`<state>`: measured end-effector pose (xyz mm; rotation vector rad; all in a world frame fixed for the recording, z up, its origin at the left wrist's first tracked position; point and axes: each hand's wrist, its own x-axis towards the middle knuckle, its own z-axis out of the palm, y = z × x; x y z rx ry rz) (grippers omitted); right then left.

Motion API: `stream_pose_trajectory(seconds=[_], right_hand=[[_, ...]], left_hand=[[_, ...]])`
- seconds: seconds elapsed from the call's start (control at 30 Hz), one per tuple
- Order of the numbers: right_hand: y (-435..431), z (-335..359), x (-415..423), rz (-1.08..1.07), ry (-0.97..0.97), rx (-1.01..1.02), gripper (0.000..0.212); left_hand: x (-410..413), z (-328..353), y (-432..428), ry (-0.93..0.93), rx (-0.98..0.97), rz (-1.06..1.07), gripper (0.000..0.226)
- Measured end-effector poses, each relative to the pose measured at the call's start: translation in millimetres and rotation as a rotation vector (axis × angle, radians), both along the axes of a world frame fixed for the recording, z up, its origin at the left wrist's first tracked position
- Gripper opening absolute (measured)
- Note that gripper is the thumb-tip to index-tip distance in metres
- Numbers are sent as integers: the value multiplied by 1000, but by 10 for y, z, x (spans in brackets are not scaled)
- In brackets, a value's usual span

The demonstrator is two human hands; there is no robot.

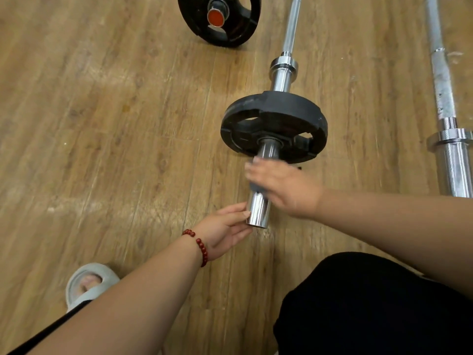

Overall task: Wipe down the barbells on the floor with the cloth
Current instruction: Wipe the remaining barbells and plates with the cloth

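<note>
A chrome barbell [259,212] lies on the wooden floor and runs away from me, with a black weight plate [271,111] on its near sleeve. My right hand [284,188] is wrapped over the sleeve just in front of the plate and looks motion-blurred. A dark cloth [254,187] shows only as a small edge under its fingers. My left hand [222,231], with a red bead bracelet on the wrist, holds the sleeve's near end between thumb and fingers.
A second chrome barbell [455,160] lies parallel at the right edge. Another black plate with an orange-capped bar end [220,19] stands at the top. My grey slipper [87,283] is at the lower left and my knee in black trousers [371,303] at the lower right.
</note>
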<state>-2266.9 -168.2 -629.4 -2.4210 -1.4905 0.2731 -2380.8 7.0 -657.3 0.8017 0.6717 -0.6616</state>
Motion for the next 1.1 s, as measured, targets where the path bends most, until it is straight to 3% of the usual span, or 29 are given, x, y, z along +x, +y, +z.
stream_pose_trajectory(seconds=[0.07,0.13,0.23,0.3,0.47,0.57,0.7,0.83,0.9,1.0,1.1], right_hand=[[-142,-12,-187,320,6,-57,53],[-222,36,-57,405,-17,-90,58],[-143,69,164,14,42,-59,59],[-58,65,111,-83,26,-64,52],[-251,49,-181,532,41,-75,47],[-287,51,-89,587,51,-107,47],[-258,7,89,37,123,-49,64],[-159,38,-238,-366,472,-15,61],[-50,48,-397,-539,647,79,59],[122,41,-466,-766,848,287,56],[244,17,-413,-1164,1014,441,48]], left_hand=[[-17,-3,-2,8,-32,25,39],[-10,18,-17,15,-22,40,34],[12,48,-29,18,25,27,28],[26,81,-28,17,59,5,25],[66,122,11,-5,147,-75,26],[105,126,5,37,198,-76,25],[236,182,-79,3,298,-140,32],[353,159,-162,-159,401,-222,18],[378,134,-175,-222,418,-233,16],[395,106,-180,-238,381,-236,30],[393,78,-170,-221,388,-234,34]])
